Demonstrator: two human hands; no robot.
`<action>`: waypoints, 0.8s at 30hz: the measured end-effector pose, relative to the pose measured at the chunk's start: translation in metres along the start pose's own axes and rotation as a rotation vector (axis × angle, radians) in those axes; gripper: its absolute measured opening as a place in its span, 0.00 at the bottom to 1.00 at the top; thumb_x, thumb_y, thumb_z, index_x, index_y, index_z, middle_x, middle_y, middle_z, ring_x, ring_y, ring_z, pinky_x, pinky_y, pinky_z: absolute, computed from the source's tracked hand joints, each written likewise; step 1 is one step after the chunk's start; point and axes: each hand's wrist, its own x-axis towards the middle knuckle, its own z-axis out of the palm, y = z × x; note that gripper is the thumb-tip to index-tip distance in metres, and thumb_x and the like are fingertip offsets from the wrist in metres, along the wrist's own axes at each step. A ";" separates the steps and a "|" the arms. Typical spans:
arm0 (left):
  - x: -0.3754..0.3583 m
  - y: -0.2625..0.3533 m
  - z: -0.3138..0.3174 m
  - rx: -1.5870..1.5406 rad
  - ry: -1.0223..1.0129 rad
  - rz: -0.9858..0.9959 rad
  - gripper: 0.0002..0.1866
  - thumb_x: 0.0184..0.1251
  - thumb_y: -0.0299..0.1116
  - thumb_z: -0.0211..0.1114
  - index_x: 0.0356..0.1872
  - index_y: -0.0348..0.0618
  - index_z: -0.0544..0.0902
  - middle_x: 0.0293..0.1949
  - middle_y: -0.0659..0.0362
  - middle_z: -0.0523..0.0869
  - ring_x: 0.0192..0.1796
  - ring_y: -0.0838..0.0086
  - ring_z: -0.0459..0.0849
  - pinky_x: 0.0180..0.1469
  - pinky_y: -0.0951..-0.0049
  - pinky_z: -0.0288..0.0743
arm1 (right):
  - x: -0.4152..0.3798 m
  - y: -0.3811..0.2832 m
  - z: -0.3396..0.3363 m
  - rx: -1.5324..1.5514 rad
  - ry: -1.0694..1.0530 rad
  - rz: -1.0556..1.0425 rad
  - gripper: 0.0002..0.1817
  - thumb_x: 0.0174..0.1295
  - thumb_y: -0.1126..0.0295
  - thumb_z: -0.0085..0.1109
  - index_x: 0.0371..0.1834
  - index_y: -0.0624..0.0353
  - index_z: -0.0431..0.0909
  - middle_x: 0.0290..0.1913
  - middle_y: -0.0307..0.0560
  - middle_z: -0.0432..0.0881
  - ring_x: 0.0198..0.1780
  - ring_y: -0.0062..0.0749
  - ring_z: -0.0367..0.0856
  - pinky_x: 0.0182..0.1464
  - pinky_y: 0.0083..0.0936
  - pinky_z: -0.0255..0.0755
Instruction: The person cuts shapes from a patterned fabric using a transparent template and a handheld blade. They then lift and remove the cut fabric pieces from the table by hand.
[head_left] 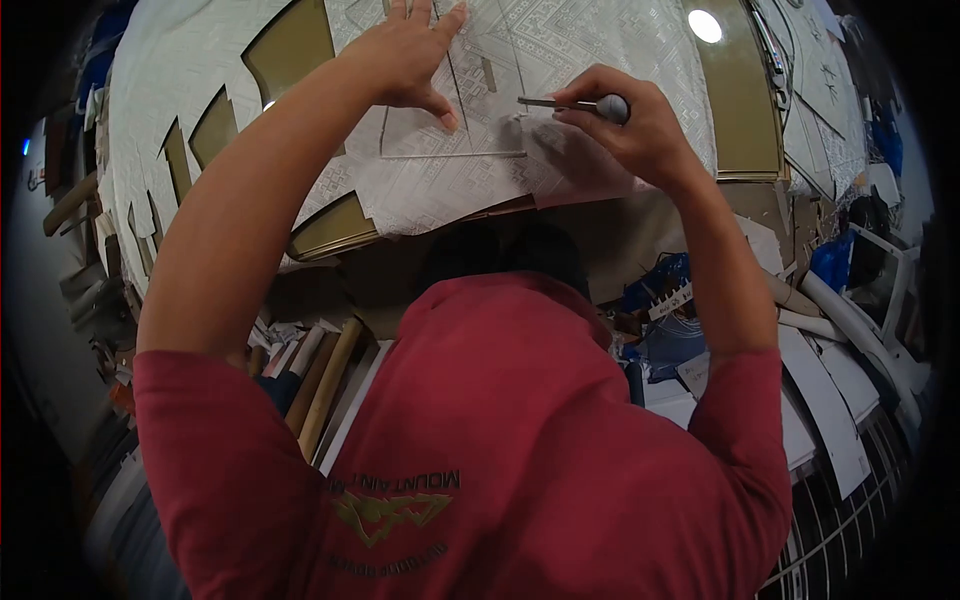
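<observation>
White patterned fabric (640, 45) is spread over the table. On it lies what looks like a see-through template (420, 143), its edges showing as dark lines. My left hand (412, 55) rests flat across it, fingers spread and thumb apart. To the right, my right hand (625, 110) grips a small tool with a rounded grey handle (613, 108) and a thin metal shaft. The shaft points left, close to the template's right edge. I cannot make out its exact kind, nor whether the tip touches the fabric.
Cut-out gaps in the fabric bare the olive tabletop (292, 50) on the left. More of that surface (745, 110) shows at the right, beside fabric scraps (820, 130). Below the table edge stand rolls (332, 385) at the left and white sheets (825, 400) at the right.
</observation>
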 end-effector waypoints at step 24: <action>0.022 -0.021 0.030 -0.080 0.112 0.130 0.76 0.34 0.65 0.88 0.82 0.37 0.56 0.82 0.28 0.52 0.78 0.22 0.59 0.75 0.40 0.70 | -0.007 -0.068 0.105 -0.371 0.767 0.358 0.08 0.62 0.69 0.71 0.39 0.61 0.85 0.31 0.59 0.88 0.36 0.57 0.90 0.40 0.42 0.81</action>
